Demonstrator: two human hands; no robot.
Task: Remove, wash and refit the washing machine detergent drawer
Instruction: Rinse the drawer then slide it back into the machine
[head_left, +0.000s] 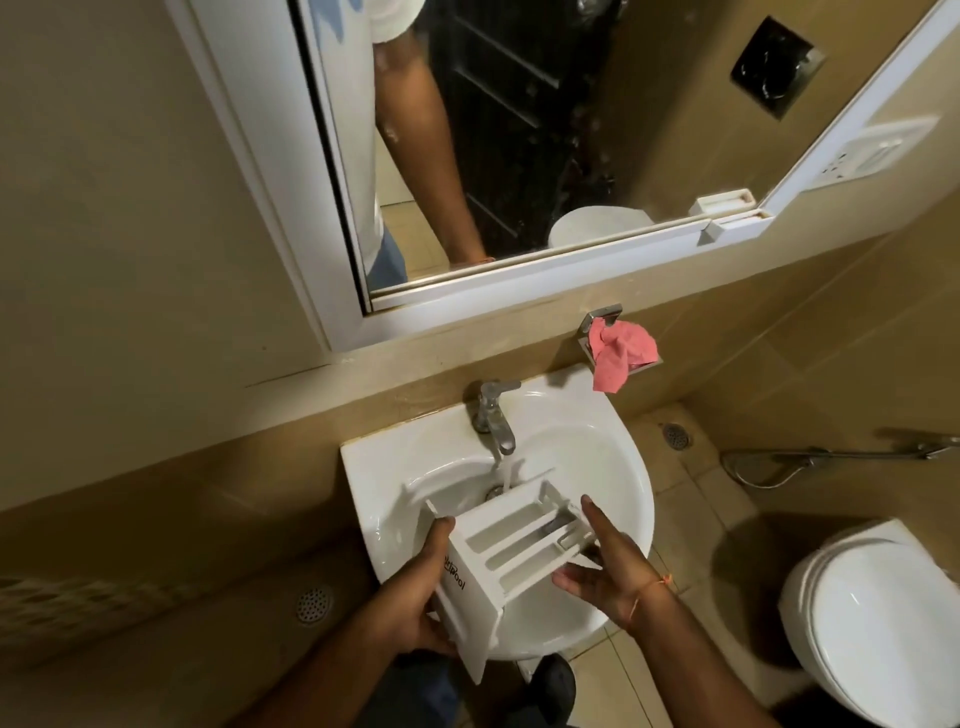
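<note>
The white detergent drawer (511, 545) is held tilted over the white sink (597, 447), its far end under water running from the chrome tap (493, 413). My left hand (415, 597) grips the drawer's front panel end, thumb on top. At the drawer's right side is my right hand (602, 561), fingers spread and touching the side wall. The drawer's compartments face up.
A pink cloth (621, 356) hangs from a metal holder on the wall, right of the tap. The mirror (519, 156) hangs above the sink. A white toilet (878, 618) stands at the right, with a hand sprayer hose (831, 457) on the wall. Floor drains lie left and right.
</note>
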